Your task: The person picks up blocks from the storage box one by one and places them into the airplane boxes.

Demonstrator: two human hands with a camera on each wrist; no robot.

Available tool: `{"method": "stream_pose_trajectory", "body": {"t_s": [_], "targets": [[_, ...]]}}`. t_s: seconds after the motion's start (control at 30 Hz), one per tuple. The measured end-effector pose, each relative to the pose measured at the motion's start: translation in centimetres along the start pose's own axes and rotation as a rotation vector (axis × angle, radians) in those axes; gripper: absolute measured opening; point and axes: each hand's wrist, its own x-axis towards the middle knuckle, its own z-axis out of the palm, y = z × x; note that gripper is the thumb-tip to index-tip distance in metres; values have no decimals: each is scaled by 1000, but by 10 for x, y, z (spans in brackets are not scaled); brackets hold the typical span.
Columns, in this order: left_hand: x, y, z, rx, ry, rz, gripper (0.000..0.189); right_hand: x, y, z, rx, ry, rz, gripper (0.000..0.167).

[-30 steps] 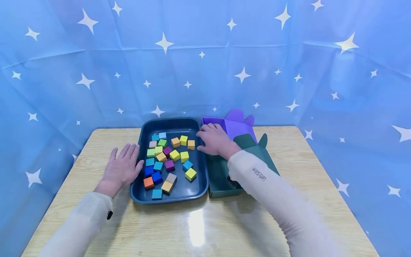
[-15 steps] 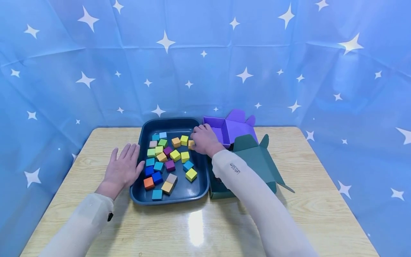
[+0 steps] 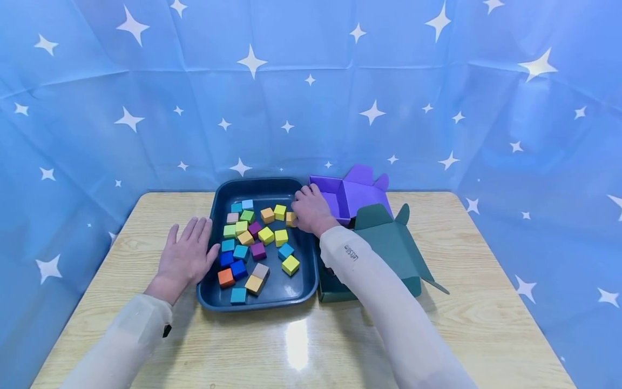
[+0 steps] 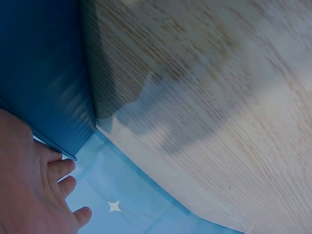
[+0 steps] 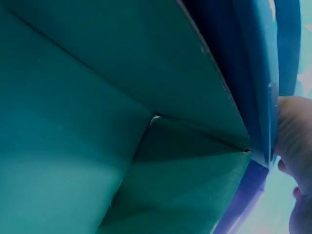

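Wood-grained, glossy tabletop [image 3: 252, 346]. Straight-fingered, the left hand [image 3: 187, 254] lies along a smooth navy tray [image 3: 291, 292], seemingly bracing it; matte cubes [image 3: 258, 250] sit inside. Alongside, a green cardboard box [image 3: 393, 246] gapes. The right hand [image 3: 312, 209] bends beside a light-orange cube [image 3: 290, 219]; whether it pinches, I cannot tell. Beyond: a purple cardboard box [image 3: 364, 195].

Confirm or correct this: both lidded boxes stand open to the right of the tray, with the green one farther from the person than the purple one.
The order is wrong: the purple box is farther away and the green box nearer, as the head view shows. Both do stand open right of the tray.
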Motion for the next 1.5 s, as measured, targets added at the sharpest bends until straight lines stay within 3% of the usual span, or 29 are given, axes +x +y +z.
{"method": "stream_pose_trajectory", "body": {"t_s": [0.73,1.17,1.5], "targets": [[0,0,3,-24,13,-12,72,13,-6,9,-20,-7,-22,32],[-1,1,2,-35,21,-9,73,15,-6,9,-35,8,-37,36],[-1,1,2,-42,28,-3,72,4,6,-17,-44,70,-69,35]]}}
